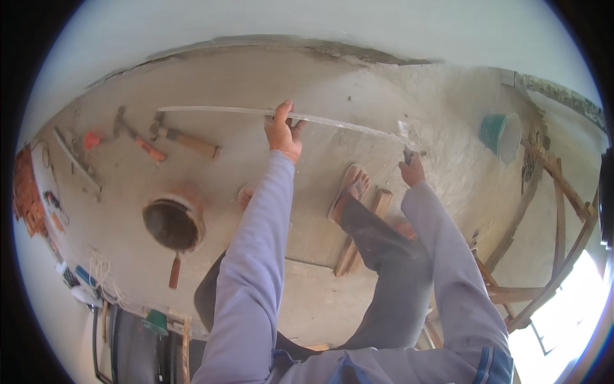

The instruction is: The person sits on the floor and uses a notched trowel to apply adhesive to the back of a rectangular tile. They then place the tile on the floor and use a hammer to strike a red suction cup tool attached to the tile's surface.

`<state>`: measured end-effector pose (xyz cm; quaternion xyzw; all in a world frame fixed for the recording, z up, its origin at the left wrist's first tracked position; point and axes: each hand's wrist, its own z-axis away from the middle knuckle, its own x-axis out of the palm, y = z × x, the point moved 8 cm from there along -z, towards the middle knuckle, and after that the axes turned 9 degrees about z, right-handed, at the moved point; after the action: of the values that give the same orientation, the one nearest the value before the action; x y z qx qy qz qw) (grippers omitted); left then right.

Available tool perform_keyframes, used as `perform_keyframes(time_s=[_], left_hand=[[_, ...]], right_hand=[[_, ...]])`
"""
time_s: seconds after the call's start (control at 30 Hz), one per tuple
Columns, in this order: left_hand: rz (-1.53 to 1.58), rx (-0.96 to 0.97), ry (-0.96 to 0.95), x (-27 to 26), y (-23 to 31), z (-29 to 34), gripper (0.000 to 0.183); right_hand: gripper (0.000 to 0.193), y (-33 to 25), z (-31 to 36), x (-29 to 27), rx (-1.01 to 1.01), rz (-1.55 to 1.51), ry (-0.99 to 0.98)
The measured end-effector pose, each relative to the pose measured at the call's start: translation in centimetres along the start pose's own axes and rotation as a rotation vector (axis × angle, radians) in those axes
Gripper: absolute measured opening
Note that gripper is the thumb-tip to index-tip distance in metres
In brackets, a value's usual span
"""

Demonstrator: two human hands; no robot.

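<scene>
A long, thin, pale straightedge (217, 109) crosses in front of me from left to right, low over the grey-brown floor. My left hand (284, 136) grips it near its middle, thumb on top and fingers wrapped round it. At its right end, my right hand (413, 170) is closed around the dark handle of a flat-bladed trowel or scraper. Its pale blade (404, 130) is at the bar's end; whether they touch is hard to tell. My sandalled foot (351, 190) stands between both arms.
Left lie a hammer with an orange grip (144, 146), a wooden-handled hammer (192, 142) and a metal bar (75, 160). Nearer stands a mortar bucket (195, 200), a wooden handle (174, 272) beside it. Right are a green bucket (492, 134), wooden frame (563, 217) and plank (364, 232).
</scene>
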<state>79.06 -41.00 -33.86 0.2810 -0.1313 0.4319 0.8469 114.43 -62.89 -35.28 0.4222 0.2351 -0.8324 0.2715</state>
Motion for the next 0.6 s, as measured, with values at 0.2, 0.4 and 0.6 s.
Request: perform_keyframes(time_s=[0.2, 0.4, 0.6], left_hand=[[-0.054, 0.032, 0.012, -1.5, -3.0, -5.9, 0.048], [-0.14, 0.021, 0.222, -4.3, -4.3, -9.5, 0.071], [-0.521, 0.112, 0.56, -5.8, -6.6, -10.8, 0.117]], right_hand=[[0.045, 0.3, -3.3, 4.6, -0.066, 0.033, 0.11], [0.043, -0.1, -5.4, 7.8, -0.12, -0.029, 0.178], [0.041, 2.7, -7.1, 9.4, -0.163, -0.216, 0.273]])
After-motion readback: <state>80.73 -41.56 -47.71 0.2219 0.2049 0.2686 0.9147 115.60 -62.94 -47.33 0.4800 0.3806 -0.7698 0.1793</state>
